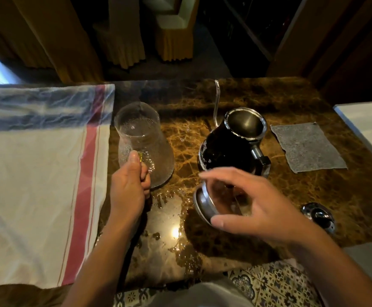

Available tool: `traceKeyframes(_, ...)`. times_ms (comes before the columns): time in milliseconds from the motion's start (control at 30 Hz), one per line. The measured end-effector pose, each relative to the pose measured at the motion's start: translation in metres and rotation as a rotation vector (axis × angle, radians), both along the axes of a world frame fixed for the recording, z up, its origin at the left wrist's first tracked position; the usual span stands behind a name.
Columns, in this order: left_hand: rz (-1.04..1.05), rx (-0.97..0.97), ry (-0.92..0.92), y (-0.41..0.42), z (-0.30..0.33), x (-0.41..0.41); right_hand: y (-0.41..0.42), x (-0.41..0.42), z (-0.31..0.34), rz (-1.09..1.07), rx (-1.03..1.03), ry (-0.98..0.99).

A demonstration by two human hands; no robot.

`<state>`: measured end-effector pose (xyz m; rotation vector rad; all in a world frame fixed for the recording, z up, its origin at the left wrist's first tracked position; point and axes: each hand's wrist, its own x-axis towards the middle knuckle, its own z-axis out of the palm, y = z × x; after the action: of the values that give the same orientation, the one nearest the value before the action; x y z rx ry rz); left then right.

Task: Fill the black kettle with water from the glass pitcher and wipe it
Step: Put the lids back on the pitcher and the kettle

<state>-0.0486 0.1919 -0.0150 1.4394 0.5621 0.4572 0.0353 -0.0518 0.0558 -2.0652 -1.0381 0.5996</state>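
Note:
The glass pitcher stands on the brown marble table, left of centre, with water in it. My left hand grips its handle on the near side. The black kettle stands open-topped to the right, its thin spout rising behind and its handle pointing right. My right hand hovers in front of the kettle with fingers spread and relaxed, just over a round metal kettle lid lying on the table. I cannot tell whether the fingers touch it. A grey wiping cloth lies flat right of the kettle.
A large white cloth with red and blue stripes covers the table's left part. Water is spilled on the marble near the front. A small shiny metal knob lies at the right. A white surface borders the far right.

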Motion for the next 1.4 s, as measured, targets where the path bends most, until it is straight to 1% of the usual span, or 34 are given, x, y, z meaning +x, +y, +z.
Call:
traceKeyframes(100, -0.009, 0.031, -0.016, -0.001, 0.000, -0.001, 0.039, 0.014, 0.024, 0.010, 0.217, -0.089)
traceKeyframes(167, -0.002, 0.048, -0.016, -0.001, 0.000, -0.002, 0.064, 0.025, 0.034, 0.003, 0.320, -0.124)
traceKeyframes(233, 0.012, 0.050, -0.019, -0.001, 0.001, -0.003, 0.090, 0.036, 0.041, 0.008, 0.365, -0.151)
traceKeyframes(300, 0.034, 0.016, -0.024, -0.003, 0.003, -0.003, 0.115, 0.046, 0.044, -0.005, 0.371, -0.232)
traceKeyframes(367, 0.058, -0.026, -0.035, -0.004, 0.003, -0.001, 0.137, 0.054, 0.044, -0.011, 0.346, -0.352)
traceKeyframes(433, 0.062, -0.042, -0.039, -0.005, 0.000, 0.001, 0.154, 0.058, 0.043, 0.007, 0.322, -0.410)
traceKeyframes(567, 0.065, -0.046, -0.020, -0.002, -0.008, 0.004, 0.174, 0.058, 0.033, 0.069, 0.269, -0.434)
traceKeyframes(700, 0.057, -0.043, -0.014, -0.001, -0.009, 0.004, 0.180, 0.058, 0.024, 0.073, 0.173, -0.539)
traceKeyframes(867, 0.033, -0.016, -0.011, -0.001, -0.007, 0.002, 0.179, 0.057, 0.021, 0.102, 0.117, -0.516)
traceKeyframes(933, 0.033, -0.003, -0.010, 0.000, -0.007, 0.002, 0.179, 0.055, 0.025, 0.093, 0.082, -0.560)
traceKeyframes(1033, 0.036, -0.030, -0.009, -0.001, -0.004, 0.003, 0.184, 0.049, 0.028, 0.097, -0.027, -0.654)
traceKeyframes(1133, 0.030, -0.014, -0.035, -0.003, -0.001, 0.003, 0.190, 0.051, 0.033, 0.133, -0.149, -0.586)
traceKeyframes(1200, 0.045, -0.005, -0.051, -0.004, -0.001, 0.003, 0.191, 0.055, 0.036, 0.148, -0.180, -0.541)
traceKeyframes(1300, 0.062, 0.004, -0.059, -0.004, -0.003, 0.003, 0.187, 0.054, 0.030, 0.154, -0.153, -0.480)
traceKeyframes(1400, 0.054, -0.090, -0.028, -0.004, -0.002, 0.005, 0.184, 0.048, 0.018, 0.112, -0.112, -0.516)
